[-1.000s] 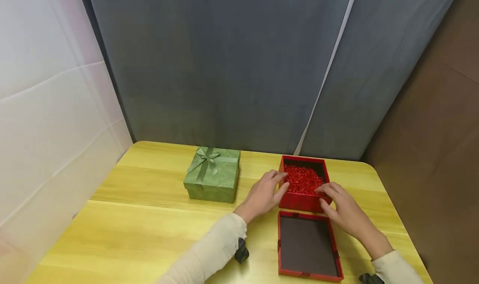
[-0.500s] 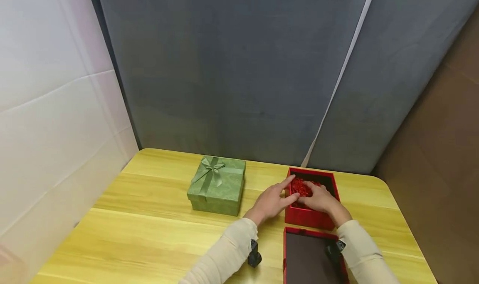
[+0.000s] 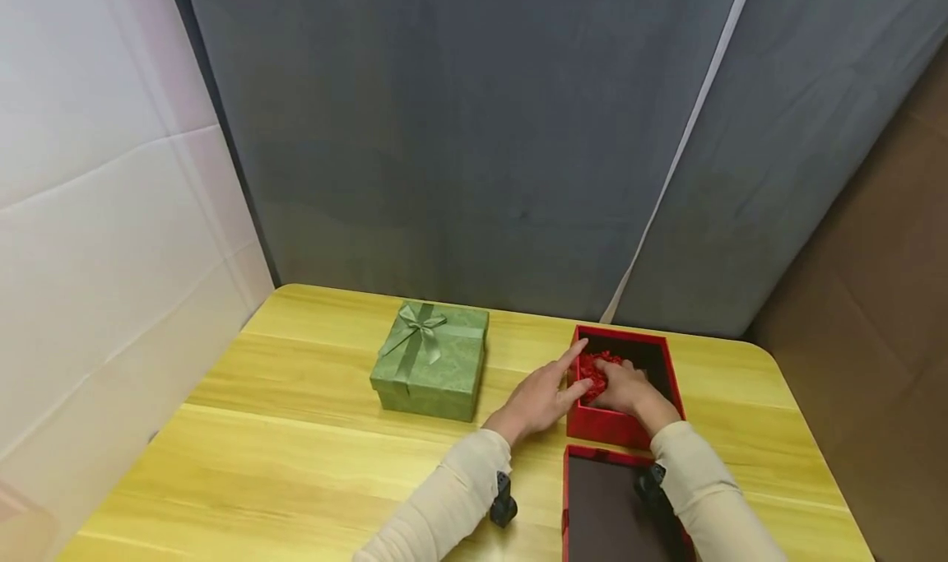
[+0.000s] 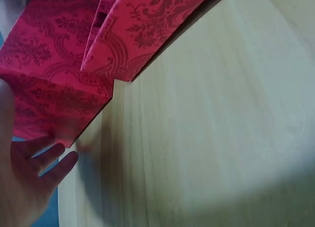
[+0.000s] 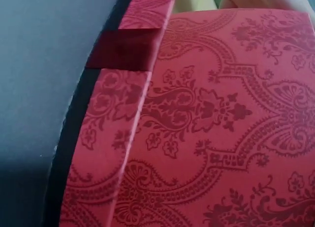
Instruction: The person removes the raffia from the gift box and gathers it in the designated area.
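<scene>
A red patterned gift box (image 3: 611,424) stands uncovered near the table's far right, with red shredded paper (image 3: 592,371) bunched toward its left side. My right hand (image 3: 629,387) reaches inside and grips the shreds with curled fingers; its fingertips are buried in them. At the box's left wall is my left hand (image 3: 541,393), its index finger and thumb reaching over the rim. In the left wrist view, the other fingers of that hand (image 4: 29,180) spread loosely beside the outer wall. The right wrist view shows mostly the box's front wall (image 5: 221,113).
The red box lid (image 3: 607,504) lies inside-up in front of the box, partly under my right forearm. To the left sits a closed green gift box (image 3: 429,364) with a ribbon bow. A grey curtain (image 3: 444,134) hangs behind the wooden table (image 3: 296,463).
My right hand has gone from the box's right rim into the shredded paper, which is now bunched to the left. My left hand has shifted slightly at the left wall.
</scene>
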The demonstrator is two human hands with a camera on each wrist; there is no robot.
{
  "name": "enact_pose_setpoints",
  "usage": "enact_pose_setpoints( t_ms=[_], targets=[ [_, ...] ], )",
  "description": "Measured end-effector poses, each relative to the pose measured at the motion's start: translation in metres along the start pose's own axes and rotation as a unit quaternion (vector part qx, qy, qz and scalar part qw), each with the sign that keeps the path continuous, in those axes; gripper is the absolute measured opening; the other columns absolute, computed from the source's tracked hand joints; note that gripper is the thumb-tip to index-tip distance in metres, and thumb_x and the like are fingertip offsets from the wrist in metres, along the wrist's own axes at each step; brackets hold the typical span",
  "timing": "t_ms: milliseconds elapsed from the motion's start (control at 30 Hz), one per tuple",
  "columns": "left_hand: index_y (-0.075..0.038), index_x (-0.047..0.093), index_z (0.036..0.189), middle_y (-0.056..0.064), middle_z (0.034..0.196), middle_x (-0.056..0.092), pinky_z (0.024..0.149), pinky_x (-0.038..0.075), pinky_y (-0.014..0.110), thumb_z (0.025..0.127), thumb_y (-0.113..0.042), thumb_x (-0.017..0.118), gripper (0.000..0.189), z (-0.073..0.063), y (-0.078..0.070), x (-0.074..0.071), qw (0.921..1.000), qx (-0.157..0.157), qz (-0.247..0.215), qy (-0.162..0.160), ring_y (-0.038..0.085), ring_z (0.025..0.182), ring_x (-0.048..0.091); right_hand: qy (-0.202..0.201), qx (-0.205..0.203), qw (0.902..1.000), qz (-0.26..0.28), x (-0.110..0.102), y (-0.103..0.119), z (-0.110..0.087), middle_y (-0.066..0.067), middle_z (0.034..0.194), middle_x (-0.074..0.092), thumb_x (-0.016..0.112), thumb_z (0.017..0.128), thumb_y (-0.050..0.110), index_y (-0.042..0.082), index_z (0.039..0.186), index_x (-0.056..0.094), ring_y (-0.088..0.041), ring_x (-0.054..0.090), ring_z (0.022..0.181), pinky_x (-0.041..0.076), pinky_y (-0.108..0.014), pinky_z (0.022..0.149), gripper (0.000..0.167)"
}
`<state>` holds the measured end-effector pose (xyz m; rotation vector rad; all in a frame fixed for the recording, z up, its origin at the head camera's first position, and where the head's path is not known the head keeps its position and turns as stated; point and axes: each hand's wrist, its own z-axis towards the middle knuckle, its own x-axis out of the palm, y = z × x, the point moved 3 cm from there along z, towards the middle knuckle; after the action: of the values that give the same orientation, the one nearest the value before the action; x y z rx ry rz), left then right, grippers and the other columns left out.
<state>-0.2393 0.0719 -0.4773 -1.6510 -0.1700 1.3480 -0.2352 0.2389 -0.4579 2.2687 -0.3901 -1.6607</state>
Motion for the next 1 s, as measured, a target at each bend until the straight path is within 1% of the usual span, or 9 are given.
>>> enact_pose_setpoints(
  t_ms=[167,300,367,433,533,700,833,900,1000],
  targets=[
    [-0.039,0.021,0.166,0.009,0.152,0.054,0.111,0.045,0.045,0.104,-0.051,0.053,0.07,0.001,0.001,-0.003,0.9991,-0.005,-0.04,0.013,0.024,0.133,0.056,-0.027,-0.025,0.9993,-0.01,-0.001,0.0,0.003,-0.029,0.12,0.063,0.084,0.079,0.015,-0.003,0.137,0.06,-0.05,0.055,0.112,0.044,-0.07,0.098,0.066],
    [-0.041,0.019,0.165,0.01,0.15,0.056,0.109,0.047,0.043,0.102,-0.055,0.056,0.075,0.003,0.001,-0.007,0.9977,-0.005,-0.058,0.035,0.025,0.129,0.059,-0.04,-0.061,0.9973,0.012,-0.004,-0.002,0.002,-0.019,0.105,0.068,0.078,0.08,0.004,-0.004,0.127,0.066,-0.035,0.061,0.094,0.053,-0.055,0.087,0.049],
    [-0.043,0.018,0.165,0.01,0.149,0.056,0.108,0.048,0.043,0.101,-0.056,0.059,0.078,0.003,0.001,-0.008,0.9967,-0.007,-0.065,0.05,0.027,0.131,0.059,-0.038,-0.076,0.9957,0.037,-0.005,-0.003,0.0,-0.015,0.1,0.069,0.075,0.08,-0.001,-0.005,0.124,0.067,-0.028,0.059,0.086,0.054,-0.046,0.08,0.045],
    [-0.044,0.016,0.165,0.009,0.151,0.055,0.108,0.048,0.043,0.1,-0.056,0.061,0.08,0.002,0.002,-0.011,0.9953,-0.008,-0.073,0.062,0.03,0.134,0.057,-0.04,-0.087,0.9939,0.054,-0.007,-0.004,-0.003,-0.013,0.098,0.068,0.073,0.08,-0.005,-0.005,0.123,0.067,-0.025,0.057,0.082,0.053,-0.043,0.077,0.044],
    [-0.045,0.015,0.165,0.007,0.151,0.055,0.107,0.049,0.042,0.099,-0.054,0.064,0.082,0.001,0.001,-0.013,0.9936,-0.014,-0.085,0.072,0.032,0.136,0.055,-0.055,-0.097,0.9921,0.057,-0.014,-0.004,-0.008,-0.015,0.1,0.066,0.071,0.078,-0.008,-0.004,0.125,0.068,-0.026,0.056,0.085,0.052,-0.044,0.078,0.047],
    [-0.043,0.015,0.166,0.008,0.153,0.053,0.107,0.049,0.041,0.1,-0.051,0.063,0.082,0.0,-0.001,-0.013,0.9933,-0.014,-0.091,0.07,0.034,0.136,0.055,-0.095,-0.115,0.9875,0.052,-0.038,-0.001,-0.025,-0.022,0.112,0.065,0.069,0.075,-0.012,-0.005,0.126,0.067,-0.033,0.06,0.097,0.053,-0.052,0.085,0.052],
    [-0.044,0.014,0.165,0.009,0.156,0.049,0.107,0.048,0.039,0.101,-0.05,0.063,0.081,-0.001,-0.001,-0.012,0.9945,-0.014,-0.082,0.063,0.03,0.136,0.055,-0.129,-0.125,0.9815,0.067,-0.067,-0.001,-0.045,-0.027,0.117,0.062,0.066,0.076,-0.012,-0.006,0.13,0.064,-0.034,0.059,0.094,0.051,-0.046,0.077,0.054],
    [-0.043,0.015,0.166,0.01,0.158,0.048,0.099,0.05,0.036,0.101,-0.048,0.063,0.081,-0.001,-0.001,-0.012,0.9948,-0.014,-0.081,0.059,0.026,0.122,0.063,-0.148,-0.125,0.9783,0.073,-0.083,-0.004,-0.055,-0.028,0.118,0.06,0.063,0.078,-0.012,-0.005,0.133,0.062,-0.033,0.057,0.09,0.047,-0.041,0.072,0.055],
    [-0.041,0.016,0.166,0.01,0.159,0.045,0.089,0.049,0.033,0.1,-0.044,0.064,0.081,-0.001,-0.003,-0.01,0.9947,-0.015,-0.084,0.056,0.023,0.107,0.062,-0.185,-0.112,0.9732,0.076,-0.102,-0.017,-0.071,-0.028,0.117,0.058,0.062,0.079,-0.012,-0.005,0.135,0.06,-0.032,0.051,0.085,0.042,-0.038,0.066,0.057]
  ],
)
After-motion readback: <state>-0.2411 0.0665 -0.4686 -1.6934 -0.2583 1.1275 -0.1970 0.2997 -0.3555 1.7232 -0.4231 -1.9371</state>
